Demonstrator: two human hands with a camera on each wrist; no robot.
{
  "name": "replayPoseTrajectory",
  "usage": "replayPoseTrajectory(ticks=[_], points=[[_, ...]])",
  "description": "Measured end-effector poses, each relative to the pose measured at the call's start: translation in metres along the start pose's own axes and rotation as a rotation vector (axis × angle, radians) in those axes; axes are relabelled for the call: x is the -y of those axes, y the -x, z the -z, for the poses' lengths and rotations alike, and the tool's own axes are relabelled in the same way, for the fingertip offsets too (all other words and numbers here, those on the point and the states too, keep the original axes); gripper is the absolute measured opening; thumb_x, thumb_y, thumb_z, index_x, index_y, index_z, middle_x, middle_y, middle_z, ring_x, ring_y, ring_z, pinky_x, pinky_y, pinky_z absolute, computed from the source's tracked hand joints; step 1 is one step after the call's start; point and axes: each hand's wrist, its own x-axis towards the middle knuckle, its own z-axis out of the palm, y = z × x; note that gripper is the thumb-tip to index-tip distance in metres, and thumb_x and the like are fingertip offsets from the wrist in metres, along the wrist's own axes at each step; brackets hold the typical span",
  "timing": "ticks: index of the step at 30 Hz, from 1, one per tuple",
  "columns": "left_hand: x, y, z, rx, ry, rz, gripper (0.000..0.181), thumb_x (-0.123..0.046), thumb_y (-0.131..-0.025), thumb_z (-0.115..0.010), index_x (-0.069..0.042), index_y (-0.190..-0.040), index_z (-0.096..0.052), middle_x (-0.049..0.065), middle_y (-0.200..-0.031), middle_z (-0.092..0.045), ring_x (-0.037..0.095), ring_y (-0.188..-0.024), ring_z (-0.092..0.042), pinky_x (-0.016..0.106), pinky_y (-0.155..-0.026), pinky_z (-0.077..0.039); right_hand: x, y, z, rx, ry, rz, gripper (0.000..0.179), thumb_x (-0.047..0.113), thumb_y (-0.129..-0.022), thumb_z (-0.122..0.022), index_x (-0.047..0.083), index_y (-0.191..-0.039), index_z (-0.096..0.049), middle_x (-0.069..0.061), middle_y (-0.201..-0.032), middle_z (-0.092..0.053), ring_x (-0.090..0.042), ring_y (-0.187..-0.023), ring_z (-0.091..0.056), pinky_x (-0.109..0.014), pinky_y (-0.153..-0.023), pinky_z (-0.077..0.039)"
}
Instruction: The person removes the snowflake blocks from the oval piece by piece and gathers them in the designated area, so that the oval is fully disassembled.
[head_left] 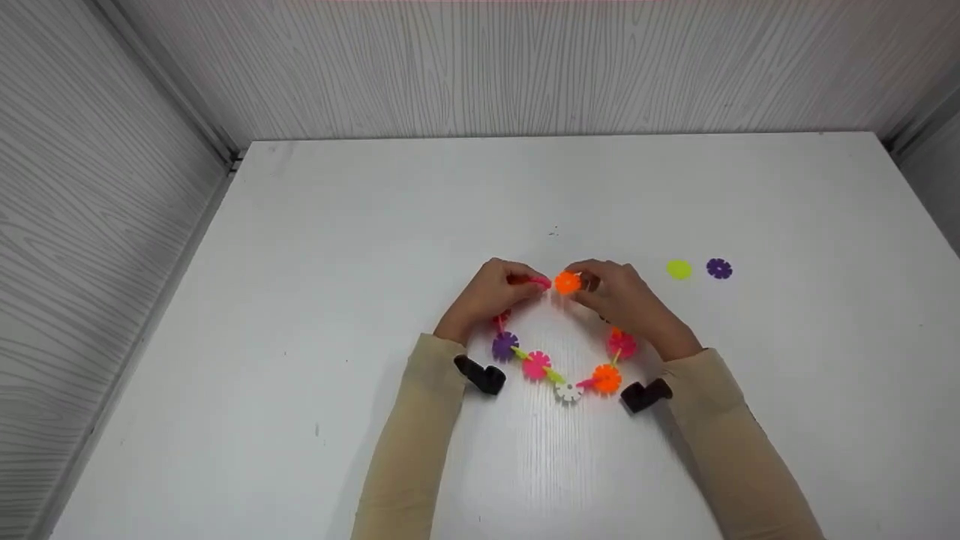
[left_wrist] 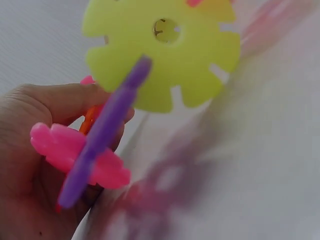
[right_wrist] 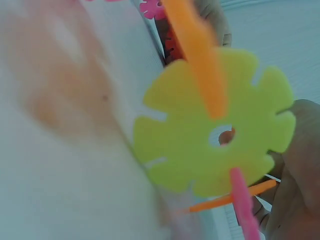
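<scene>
A chain of slotted plastic flower discs curves in a loop below both hands; a purple disc [head_left: 505, 346], a white disc [head_left: 568, 392] and an orange disc [head_left: 607, 379] belong to it. My left hand [head_left: 487, 294] pinches a pink disc [head_left: 541, 283] at one end. At the other end, my right hand [head_left: 621, 298] holds a bright orange disc [head_left: 567, 283] by its edge. A small gap separates these two discs. The left wrist view has a yellow disc [left_wrist: 120, 55] slotted to a purple one close up. In the right wrist view, a yellow disc [right_wrist: 175, 125] partly hides the right hand.
Two loose discs, one yellow [head_left: 679, 269] and one purple [head_left: 719, 268], lie flat on the white table [head_left: 360, 225] right of the right hand. Grainy pale panels [head_left: 480, 67] stand along the back and sides. A dark wrist mount [head_left: 481, 375] sits at each cuff.
</scene>
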Motion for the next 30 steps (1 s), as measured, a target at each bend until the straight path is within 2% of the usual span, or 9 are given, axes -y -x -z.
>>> replayPoseTrajectory(ticks=[3,7,14,19,23,27,30], points=[[0.000,0.000,-0.001,0.005,-0.005,0.006,0.020,-0.026,-0.091,-0.065,-0.015,-0.105,-0.075,0.002,-0.105,-0.070,0.015,-0.088,-0.054,0.026,-0.084,-0.049,0.001,0.002,0.002,0.002,-0.012,-0.019,0.040,0.019,-0.093,-0.064,0.008,-0.131,-0.057,-0.011,-0.104,-0.065,-0.024,-0.094,-0.057,-0.036,-0.083,-0.051],[-0.003,0.000,-0.002,0.015,-0.021,0.015,0.021,-0.030,-0.091,-0.066,-0.018,-0.105,-0.076,0.000,-0.106,-0.070,0.014,-0.088,-0.054,0.025,-0.082,-0.047,0.002,0.003,0.006,-0.006,-0.020,-0.057,0.042,0.020,-0.093,-0.064,0.009,-0.132,-0.055,-0.011,-0.108,-0.063,-0.024,-0.097,-0.056,-0.038,-0.085,-0.052],[-0.007,0.001,-0.002,0.045,-0.049,0.043,0.022,-0.032,-0.091,-0.066,-0.019,-0.106,-0.075,0.001,-0.104,-0.068,0.014,-0.073,-0.050,0.022,-0.067,-0.043,-0.002,0.004,0.017,-0.048,-0.057,-0.095,0.042,0.022,-0.093,-0.063,0.010,-0.132,-0.054,-0.012,-0.109,-0.062,-0.025,-0.100,-0.054,-0.039,-0.088,-0.047],[-0.007,0.002,-0.002,0.077,-0.034,0.076,0.026,-0.033,-0.087,-0.071,-0.021,-0.110,-0.074,0.001,-0.104,-0.066,0.014,-0.072,-0.050,0.023,-0.065,-0.044,-0.007,0.006,0.026,-0.113,-0.084,-0.077,0.041,0.023,-0.093,-0.064,0.008,-0.130,-0.055,-0.015,-0.109,-0.062,-0.026,-0.100,-0.054,-0.041,-0.092,-0.044],[-0.006,0.002,0.000,0.117,-0.052,0.076,0.032,-0.027,-0.086,-0.070,-0.023,-0.118,-0.069,0.002,-0.109,-0.063,0.015,-0.072,-0.050,0.023,-0.065,-0.044,-0.010,0.010,0.035,-0.153,-0.091,-0.081,0.041,0.025,-0.094,-0.063,0.009,-0.130,-0.055,-0.015,-0.108,-0.060,-0.026,-0.099,-0.053,-0.040,-0.093,-0.042],[-0.005,0.002,0.002,0.165,-0.062,0.066,0.041,-0.014,-0.086,-0.063,-0.026,-0.125,-0.064,0.003,-0.119,-0.058,0.016,-0.073,-0.049,0.024,-0.061,-0.044,-0.015,0.013,0.044,-0.184,-0.082,-0.119,0.042,0.029,-0.094,-0.062,0.011,-0.132,-0.054,-0.014,-0.106,-0.059,-0.025,-0.097,-0.051,-0.037,-0.090,-0.041],[-0.004,0.003,0.003,0.184,-0.061,0.066,0.047,-0.008,-0.085,-0.058,-0.027,-0.129,-0.061,0.002,-0.126,-0.055,0.017,-0.083,-0.049,0.023,-0.064,-0.044,-0.019,0.016,0.050,-0.203,-0.086,-0.139,0.044,0.031,-0.095,-0.061,0.011,-0.133,-0.053,-0.013,-0.105,-0.058,-0.024,-0.097,-0.050,-0.033,-0.089,-0.040]])
